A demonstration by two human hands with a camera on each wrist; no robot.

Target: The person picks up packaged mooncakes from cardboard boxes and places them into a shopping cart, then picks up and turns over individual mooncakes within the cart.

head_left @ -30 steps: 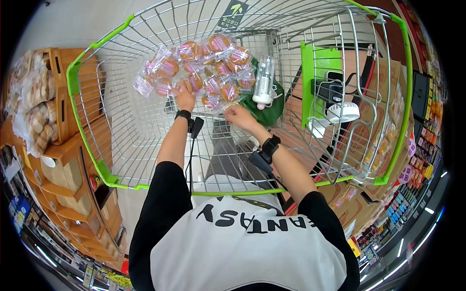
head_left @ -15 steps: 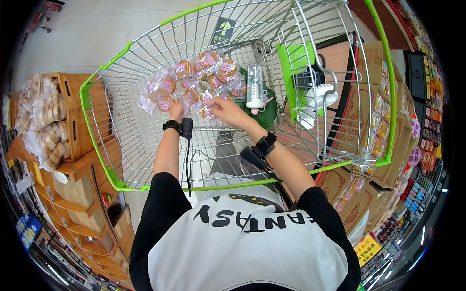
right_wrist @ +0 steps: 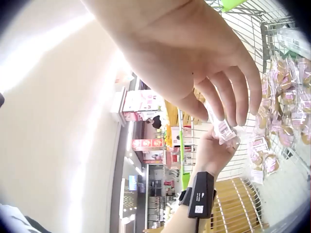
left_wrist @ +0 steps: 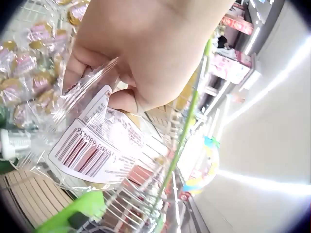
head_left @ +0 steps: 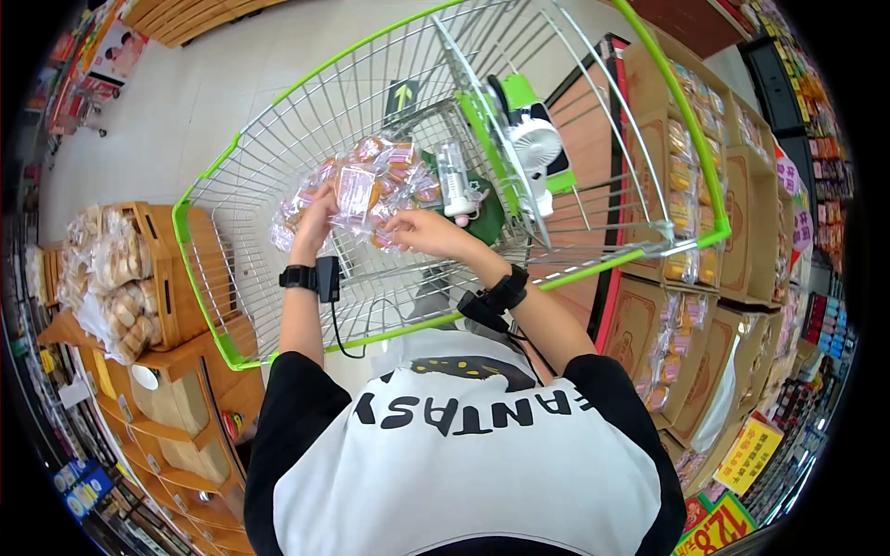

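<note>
In the head view, my left hand (head_left: pixel 316 222) holds up a clear packet (head_left: pixel 355 193) above the cart. The left wrist view has that hand (left_wrist: pixel 141 53) pinching its crinkled wrapper, with a white barcode label (left_wrist: pixel 87 150) facing the camera. Beside the packet is my right hand (head_left: pixel 431 233); its fingers are loosely bent in the right wrist view (right_wrist: pixel 189 58), close to the packet (right_wrist: pixel 223 131). Whether they touch it, I cannot tell. Several wrapped round buns (head_left: pixel 400 156) lie in the cart beyond the hands.
A clear bottle (head_left: pixel 454 181) lies on a green bag (head_left: pixel 487 222) in the cart. A white fan (head_left: pixel 536 146) is at the green child seat. Wooden shelves with bagged bread (head_left: pixel 120 269) stand left, cardboard boxes of packets (head_left: pixel 640 320) right. Green rim (head_left: pixel 204 310) surrounds the basket.
The left hand has lifted a packet from the pile, and its label now shows. The right hand has come beside it. The head view has shifted, so the cart appears turned.
</note>
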